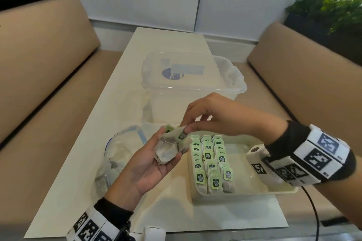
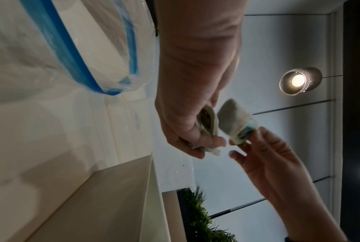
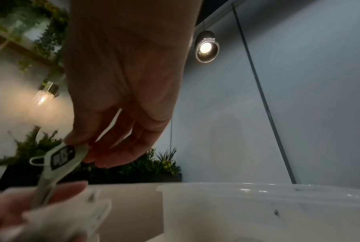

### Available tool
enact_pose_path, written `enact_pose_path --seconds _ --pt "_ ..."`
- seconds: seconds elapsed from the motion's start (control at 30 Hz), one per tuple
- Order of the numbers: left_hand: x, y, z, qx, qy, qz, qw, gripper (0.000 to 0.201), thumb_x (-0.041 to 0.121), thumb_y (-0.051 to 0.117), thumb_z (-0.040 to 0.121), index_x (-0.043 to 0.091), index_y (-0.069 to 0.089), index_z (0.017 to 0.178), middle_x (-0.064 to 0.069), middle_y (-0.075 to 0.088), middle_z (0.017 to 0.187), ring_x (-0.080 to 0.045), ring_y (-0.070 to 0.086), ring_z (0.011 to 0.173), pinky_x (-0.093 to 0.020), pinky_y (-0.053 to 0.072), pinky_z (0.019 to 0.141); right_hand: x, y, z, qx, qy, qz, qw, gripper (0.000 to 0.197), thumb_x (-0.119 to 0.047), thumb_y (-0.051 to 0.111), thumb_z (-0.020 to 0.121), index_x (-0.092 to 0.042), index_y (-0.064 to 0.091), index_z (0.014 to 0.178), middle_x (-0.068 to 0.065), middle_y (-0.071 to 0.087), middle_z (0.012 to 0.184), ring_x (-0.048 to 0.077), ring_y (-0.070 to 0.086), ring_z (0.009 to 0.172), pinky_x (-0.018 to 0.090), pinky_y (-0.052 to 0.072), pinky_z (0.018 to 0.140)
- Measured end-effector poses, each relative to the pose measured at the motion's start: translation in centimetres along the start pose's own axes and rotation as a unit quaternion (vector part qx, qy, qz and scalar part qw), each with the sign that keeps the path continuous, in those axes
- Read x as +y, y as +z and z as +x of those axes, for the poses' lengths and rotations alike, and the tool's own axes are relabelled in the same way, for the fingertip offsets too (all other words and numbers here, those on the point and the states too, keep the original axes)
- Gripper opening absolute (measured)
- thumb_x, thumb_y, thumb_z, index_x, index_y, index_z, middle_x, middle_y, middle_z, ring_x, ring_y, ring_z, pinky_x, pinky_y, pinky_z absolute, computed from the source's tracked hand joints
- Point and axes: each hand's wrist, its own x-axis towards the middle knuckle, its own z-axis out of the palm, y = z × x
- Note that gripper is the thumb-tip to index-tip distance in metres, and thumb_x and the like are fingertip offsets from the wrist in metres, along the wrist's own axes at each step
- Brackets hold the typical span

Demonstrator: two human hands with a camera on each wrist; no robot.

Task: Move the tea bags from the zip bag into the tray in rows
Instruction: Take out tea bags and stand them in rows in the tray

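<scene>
Just then my left hand lay palm up over the near part of the table, its fingers curled loosely round a small bunch of tea bags that rested in the palm. My right hand reached across from the right, thumb and forefinger pinched on the green tag end of one tea bag at the top of that bunch; the other fingers arched above it. In the right wrist view the tag showed clamped between those fingertips, with a loop of string beside it. To the right of my left hand sat the white tray, and its left part held three rows of tea bags with green tags, overlapping from far to near; its right part I could see only partly behind my wrist. The zip bag lay open on the table to the left, just beside my left hand, its blue seal curved. Farther off stood a clear plastic box.
</scene>
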Motion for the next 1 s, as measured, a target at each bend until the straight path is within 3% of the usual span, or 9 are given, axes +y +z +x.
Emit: enact_pose_path --seconds 0.17,0.27,0.37,0.5,0.6,0.77,1.0 --pt "-0.2 -0.1 -0.1 -0.025 0.005 0.01 1.0 0.053 0.053 0.053 0.075 0.014 0.067 0.108 -0.014 0.072 0.103 -0.038 0.065 0.095 -0.032 0.058 0.06 -2.1 -1.7 0.7 -0.058 0.042 0.059 0.996 0.017 -0.016 0.06 0.091 -0.014 0.068 0.105 -0.005 0.07 0.087 0.008 0.065 0.069 0.024 0.056 0.068" --pt "-0.3 0.2 -0.6 -0.055 0.002 0.017 0.998 0.063 0.061 0.05 0.07 0.013 0.072 0.105 -0.015 0.071 0.109 -0.038 0.069 0.092 -0.031 0.058 0.061 -2.3 -1.4 1.4 -0.045 0.07 -0.018 0.996 0.017 -0.018 0.061 0.09 -0.018 0.069 0.105 -0.011 0.066 0.079 0.003 0.062 0.056 0.02 0.054 0.063" --pt "-0.6 0.4 -1.0 -0.068 0.021 0.039 0.997 0.051 0.047 0.059 0.068 0.012 0.072 0.103 -0.014 0.071 0.108 -0.036 0.069 0.091 -0.027 0.059 0.057 -2.3 -0.7 1.9 -0.031 0.084 -0.094 0.992 0.016 -0.02 0.064 0.087 -0.021 0.068 0.103 -0.013 0.061 0.071 -0.001 0.058 0.051 0.021 0.052 0.064" --pt "-1.7 0.5 -0.8 -0.053 0.051 0.157 0.985 0.041 0.019 0.068 0.066 0.012 0.065 0.106 -0.011 0.072 0.103 -0.029 0.069 0.09 -0.021 0.055 0.055 -3.0 -0.2 2.4 0.004 0.069 -0.152 0.986 0.016 -0.018 0.067 0.083 -0.019 0.066 0.099 -0.01 0.064 0.072 0.002 0.056 0.062 0.024 0.05 0.07" --pt "-2.5 0.8 -0.7 -0.055 0.046 0.158 0.985 0.047 0.019 0.069 0.066 0.01 0.062 0.111 -0.012 0.071 0.105 -0.029 0.07 0.089 -0.021 0.055 0.055 -3.6 0.4 2.8 -0.011 0.055 -0.19 0.98 0.015 -0.013 0.062 0.083 -0.02 0.066 0.096 -0.007 0.065 0.077 0.005 0.053 0.065 0.027 0.051 0.07" --pt "-2.7 1.0 -0.4 -0.043 0.059 0.119 0.99 0.029 0.022 0.066 0.069 0.013 0.064 0.097 -0.005 0.074 0.092 -0.026 0.069 0.086 -0.018 0.053 0.051 -4.3 0.2 2.9 -0.02 0.03 -0.194 0.98 0.016 -0.011 0.06 0.083 -0.019 0.069 0.094 -0.007 0.065 0.076 0.007 0.052 0.065 0.031 0.052 0.07" --pt "-2.9 0.7 -0.2 -0.037 0.059 0.099 0.993 0.025 0.023 0.063 0.072 0.014 0.064 0.096 -0.004 0.074 0.089 -0.023 0.072 0.078 -0.017 0.052 0.047 -4.6 -0.5 2.5 -0.036 0.021 -0.2 0.979 0.015 -0.011 0.06 0.084 -0.018 0.068 0.095 -0.007 0.065 0.076 0.006 0.054 0.065 0.029 0.051 0.07"
